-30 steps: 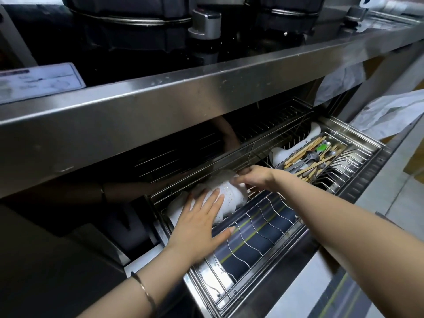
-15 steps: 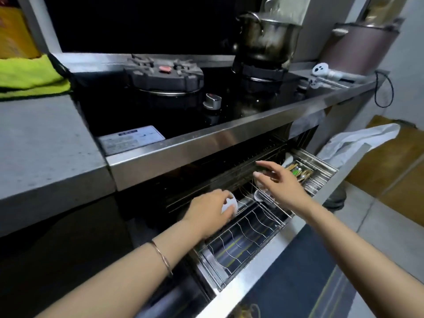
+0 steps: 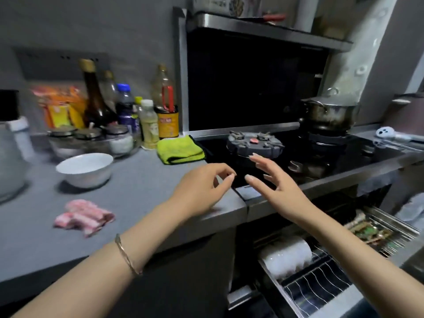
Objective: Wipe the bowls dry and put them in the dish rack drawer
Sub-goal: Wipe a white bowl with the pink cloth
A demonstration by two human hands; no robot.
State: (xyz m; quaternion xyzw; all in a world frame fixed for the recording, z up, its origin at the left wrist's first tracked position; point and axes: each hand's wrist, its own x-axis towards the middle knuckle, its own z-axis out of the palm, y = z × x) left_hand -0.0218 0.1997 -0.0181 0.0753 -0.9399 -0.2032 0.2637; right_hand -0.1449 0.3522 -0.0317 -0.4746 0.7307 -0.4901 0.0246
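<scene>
Gray counter [image 3: 142,180] holds one white bowl [image 3: 84,168], well to the left of both hands. More white bowls [image 3: 285,255] lie on their sides in the open dish rack drawer [image 3: 321,284], down below the right hand [image 3: 275,180]. That hand is spread wide and holds nothing. The left hand [image 3: 202,189] is loosely curled and empty too. A pink cloth [image 3: 83,216] lies to its left.

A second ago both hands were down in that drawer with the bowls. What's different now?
Both hands let go of the bowls and rose out of the drawer: the left hand and right hand now hover empty over the edge of the counter, fingers relaxed. The stacked bowls stay in the dish rack drawer, which remains open, with the utensils beside them.
</scene>
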